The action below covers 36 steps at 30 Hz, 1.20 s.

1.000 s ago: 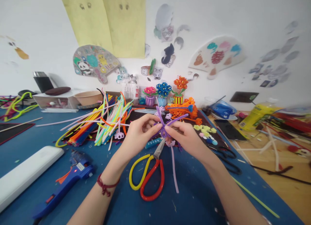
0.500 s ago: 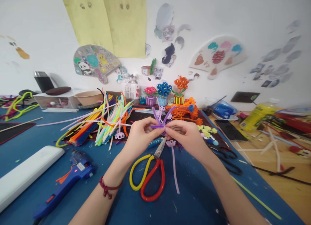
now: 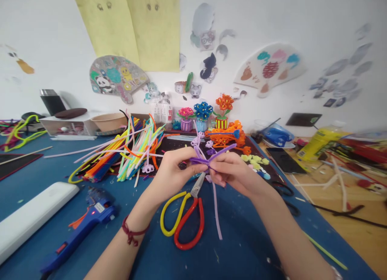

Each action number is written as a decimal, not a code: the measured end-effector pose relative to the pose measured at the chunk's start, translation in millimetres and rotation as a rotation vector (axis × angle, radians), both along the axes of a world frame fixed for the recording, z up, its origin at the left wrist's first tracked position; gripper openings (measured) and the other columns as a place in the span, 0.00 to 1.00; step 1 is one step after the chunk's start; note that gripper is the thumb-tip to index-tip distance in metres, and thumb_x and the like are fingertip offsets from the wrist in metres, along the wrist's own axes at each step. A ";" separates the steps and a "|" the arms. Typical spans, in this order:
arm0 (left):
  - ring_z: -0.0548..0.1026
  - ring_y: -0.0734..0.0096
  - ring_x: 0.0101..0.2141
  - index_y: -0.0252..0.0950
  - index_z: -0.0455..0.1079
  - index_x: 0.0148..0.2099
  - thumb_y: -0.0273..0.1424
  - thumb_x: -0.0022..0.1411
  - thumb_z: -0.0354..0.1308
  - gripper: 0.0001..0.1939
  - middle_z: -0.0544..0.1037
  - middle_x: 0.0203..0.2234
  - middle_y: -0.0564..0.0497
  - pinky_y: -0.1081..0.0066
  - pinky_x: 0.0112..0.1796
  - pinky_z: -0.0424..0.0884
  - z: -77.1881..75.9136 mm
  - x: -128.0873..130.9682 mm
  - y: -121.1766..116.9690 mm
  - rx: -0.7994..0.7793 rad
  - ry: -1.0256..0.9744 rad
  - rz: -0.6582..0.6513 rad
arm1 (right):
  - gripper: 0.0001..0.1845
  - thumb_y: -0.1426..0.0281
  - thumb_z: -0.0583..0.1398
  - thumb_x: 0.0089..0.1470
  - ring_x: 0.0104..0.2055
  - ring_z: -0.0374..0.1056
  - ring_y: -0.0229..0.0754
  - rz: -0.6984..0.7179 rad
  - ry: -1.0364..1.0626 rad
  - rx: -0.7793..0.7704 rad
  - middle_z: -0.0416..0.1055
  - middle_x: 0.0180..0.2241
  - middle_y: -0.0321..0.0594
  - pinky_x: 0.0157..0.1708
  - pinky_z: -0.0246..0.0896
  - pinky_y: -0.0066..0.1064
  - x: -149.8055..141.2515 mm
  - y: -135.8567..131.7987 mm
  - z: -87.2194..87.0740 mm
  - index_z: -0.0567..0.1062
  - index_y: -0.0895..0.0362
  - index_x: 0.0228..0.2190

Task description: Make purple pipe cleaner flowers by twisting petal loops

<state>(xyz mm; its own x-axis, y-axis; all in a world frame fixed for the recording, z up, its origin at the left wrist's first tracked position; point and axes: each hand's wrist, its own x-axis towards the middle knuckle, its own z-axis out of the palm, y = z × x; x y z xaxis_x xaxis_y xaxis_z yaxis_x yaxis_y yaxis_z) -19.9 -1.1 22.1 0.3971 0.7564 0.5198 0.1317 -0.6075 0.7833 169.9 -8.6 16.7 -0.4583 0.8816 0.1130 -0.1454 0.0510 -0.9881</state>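
Purple pipe cleaners [image 3: 222, 151] are pinched between my two hands, their ends sticking up and out to the sides. My left hand [image 3: 178, 169] grips them from the left with thumb and fingers. From the right, my right hand [image 3: 232, 171] holds the same pieces close to the crossing point. Just below lie scissors [image 3: 196, 187] with one yellow and one red handle, their tips hidden under the hands. A pale lilac pipe cleaner stem [image 3: 217, 215] lies to the right of the scissors. Lilac looped flowers [image 3: 198, 139] sit behind my fingers.
On the left are a blue glue gun [image 3: 87, 227] and a white case [image 3: 36, 215]. A bundle of coloured pipe cleaners [image 3: 130, 159] lies behind. Pipe cleaner flower pots [image 3: 202, 124] stand near the wall. On the right lie a phone [image 3: 286, 161] and black-handled scissors [image 3: 286, 195].
My right hand has turned and shifted slightly, and the right-hand purple end now leans further right and lower. Both hands still hold the pipe cleaners. The view has shifted a little.
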 end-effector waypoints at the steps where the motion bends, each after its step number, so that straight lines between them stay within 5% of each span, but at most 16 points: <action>1: 0.72 0.69 0.29 0.32 0.75 0.33 0.34 0.56 0.65 0.08 0.77 0.27 0.48 0.72 0.31 0.67 -0.6 0.7 0.6 -0.023 -0.016 0.019 | 0.15 0.63 0.63 0.52 0.18 0.59 0.31 -0.012 -0.005 0.016 0.65 0.17 0.33 0.18 0.52 0.23 -0.4 0.8 -0.2 0.73 0.60 0.21; 7: 0.64 0.77 0.19 0.32 0.74 0.35 0.38 0.54 0.65 0.13 0.72 0.19 0.54 0.76 0.19 0.59 -5.0 6.9 3.4 -0.184 -0.084 0.213 | 0.17 0.58 0.66 0.49 0.25 0.68 0.36 -0.221 -0.045 0.128 0.71 0.22 0.34 0.28 0.65 0.29 -9.5 3.6 -0.6 0.73 0.58 0.33; 15: 0.72 0.75 0.22 0.35 0.68 0.35 0.37 0.55 0.63 0.11 0.73 0.22 0.55 0.77 0.23 0.69 -1.6 11.2 1.3 -0.251 -0.249 0.163 | 0.16 0.57 0.67 0.47 0.25 0.70 0.39 -0.334 -0.032 0.158 0.74 0.23 0.37 0.28 0.67 0.31 -13.6 6.7 -8.3 0.75 0.58 0.29; 26: 0.67 0.78 0.19 0.34 0.72 0.31 0.36 0.55 0.63 0.09 0.72 0.19 0.55 0.76 0.21 0.64 -0.5 10.3 -0.4 -0.187 -0.204 0.161 | 0.16 0.58 0.66 0.49 0.27 0.69 0.39 -0.272 -0.005 0.128 0.75 0.27 0.39 0.29 0.65 0.31 -18.0 4.2 -7.6 0.77 0.59 0.31; 36: 0.61 0.78 0.22 0.34 0.68 0.26 0.39 0.59 0.60 0.15 0.65 0.20 0.56 0.76 0.23 0.57 2.7 10.2 -3.2 -0.210 -0.187 0.110 | 0.16 0.58 0.66 0.47 0.23 0.66 0.37 -0.252 -0.036 0.096 0.70 0.20 0.35 0.25 0.61 0.28 -9.8 5.2 -6.1 0.75 0.59 0.25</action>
